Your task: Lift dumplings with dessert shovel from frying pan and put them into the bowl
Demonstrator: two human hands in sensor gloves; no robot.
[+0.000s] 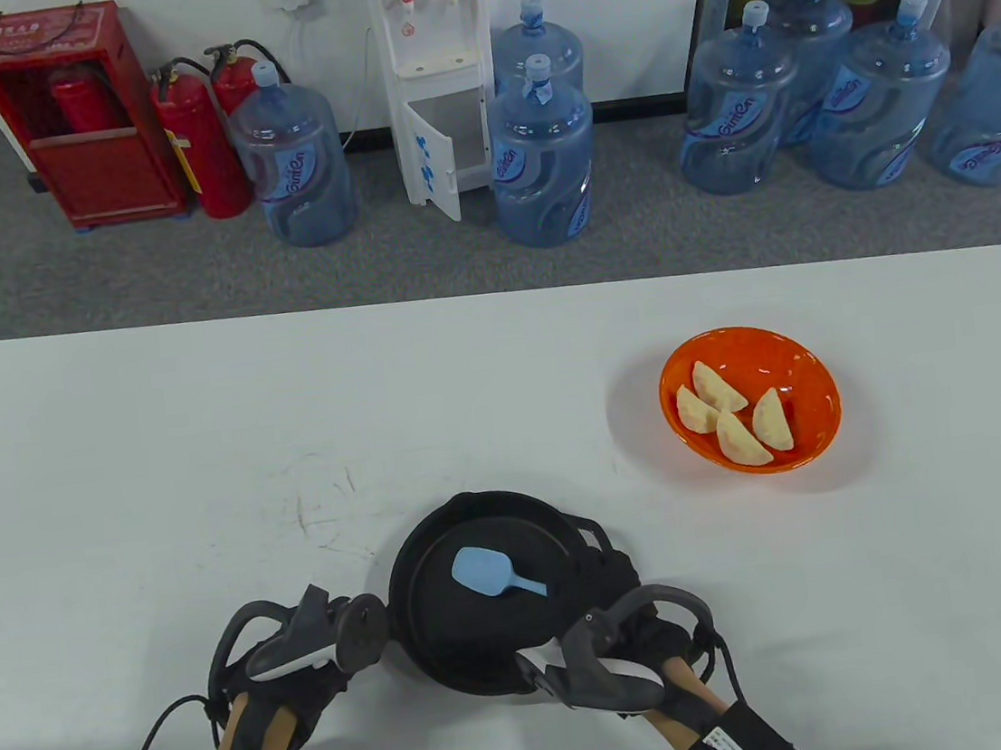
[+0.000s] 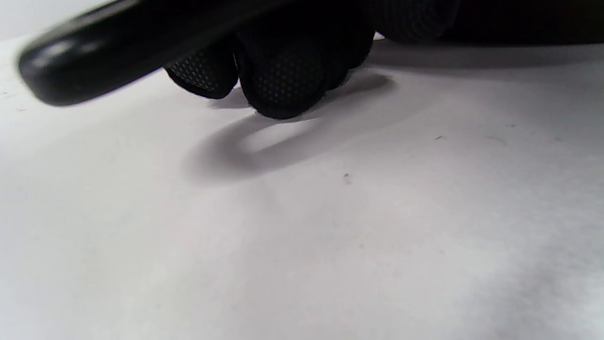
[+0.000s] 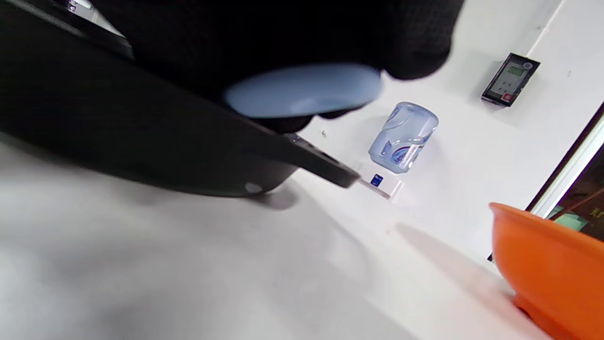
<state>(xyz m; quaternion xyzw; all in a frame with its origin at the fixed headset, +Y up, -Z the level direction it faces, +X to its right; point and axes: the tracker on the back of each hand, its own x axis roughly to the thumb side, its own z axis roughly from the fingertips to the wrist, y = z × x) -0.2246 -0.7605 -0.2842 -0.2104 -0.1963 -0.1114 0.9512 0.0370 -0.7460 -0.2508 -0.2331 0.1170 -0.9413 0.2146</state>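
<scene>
Six water jugs (image 1: 303, 164) stand on the floor beyond the table (image 1: 197, 430).

The frying pan (image 1: 493, 613) is black with a matt, smooth finish; the dessert shovel (image 1: 494, 572) is smooth, pale blue plastic. The bowl (image 1: 805, 365) is glossy orange plastic. The table (image 1: 199, 448) is a matt white surface with faint scuffs, and the gloves (image 2: 288, 71) are black, dimpled knit cloth.
</scene>
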